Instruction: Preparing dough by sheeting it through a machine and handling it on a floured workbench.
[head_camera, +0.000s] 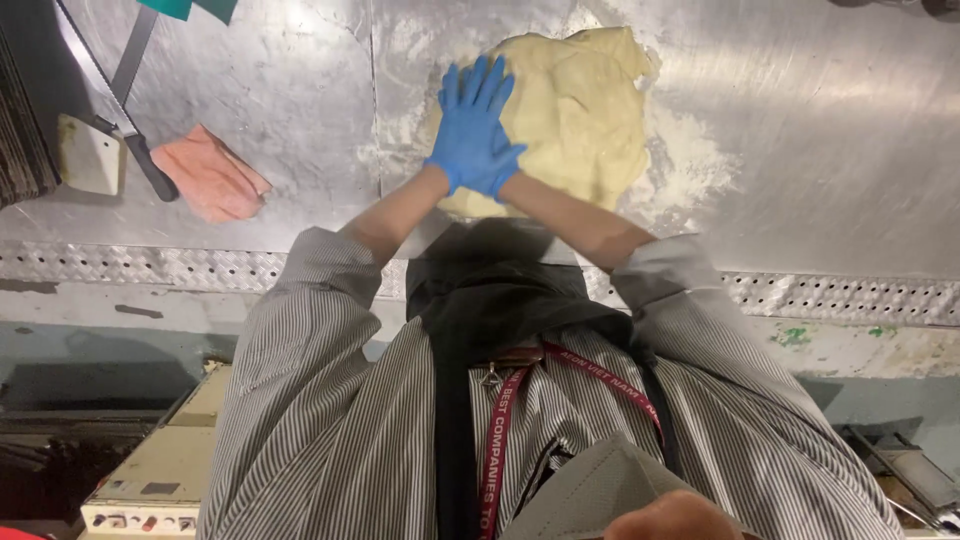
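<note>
The dough (580, 110) lies under my palms on the steel table (830, 150), already one pale, cohesive mass but uneven at the edges, so I judge the kneading well begun and not finished. My left hand (468, 115) lies flat and spread on it; my right hand (500, 170) is tucked beneath the left, pressing too, gripping nothing that I can see. Loose flour (690, 160) dusts the table right of my hands. Well off to the left lie a pink cloth (210, 180), a knife (120, 110) and a scraper (88, 155), untouched.
</note>
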